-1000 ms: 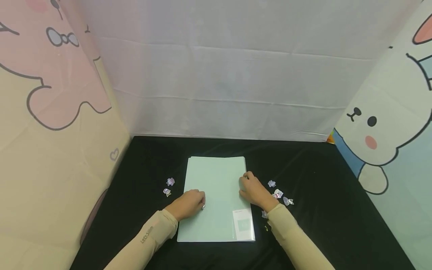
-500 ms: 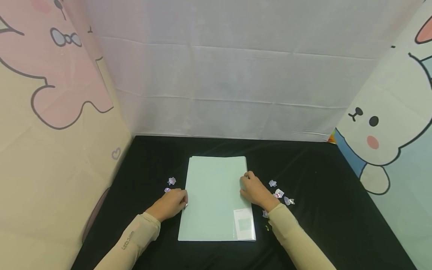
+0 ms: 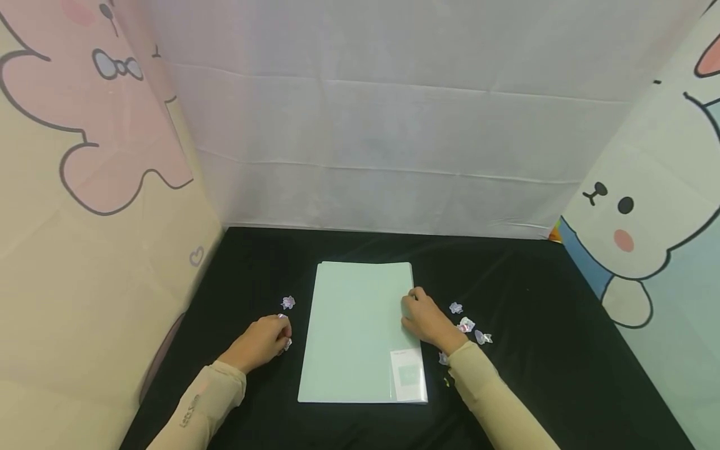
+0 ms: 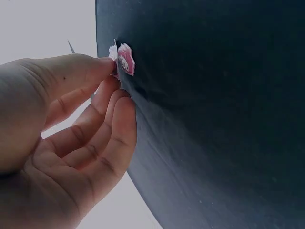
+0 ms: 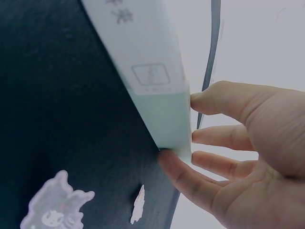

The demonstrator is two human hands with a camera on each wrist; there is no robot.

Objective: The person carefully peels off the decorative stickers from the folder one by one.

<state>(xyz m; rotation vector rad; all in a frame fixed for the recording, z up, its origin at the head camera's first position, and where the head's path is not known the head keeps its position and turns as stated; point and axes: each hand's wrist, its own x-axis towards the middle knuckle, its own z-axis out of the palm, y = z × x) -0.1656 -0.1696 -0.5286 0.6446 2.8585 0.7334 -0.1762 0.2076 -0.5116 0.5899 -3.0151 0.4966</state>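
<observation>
A pale mint-green file folder [image 3: 360, 325] lies closed on the black cloth, with a white label [image 3: 409, 375] at its lower right. Left of it, my left hand [image 3: 255, 344] pinches a small shiny sticker [image 4: 113, 51] between thumb and forefinger; the fingers hide part of it. At the folder's right edge my right hand [image 3: 430, 319] holds the spine side. In the right wrist view the thumb touches the cover's edge while one finger reaches the foot of the printed spine [image 5: 159, 119].
Two loose stickers lie left of the folder, one of them a lilac-white sticker [image 3: 288, 302]. Several more are scattered on the right, including a shiny sticker [image 3: 465, 325]. Cloth walls [image 3: 394, 131] enclose the table [image 3: 540, 350] at the back and both sides.
My left hand has moved left, off the folder's cover and onto the area beside the loose stickers, carrying a small shiny piece. My right hand stays at the folder's edge.
</observation>
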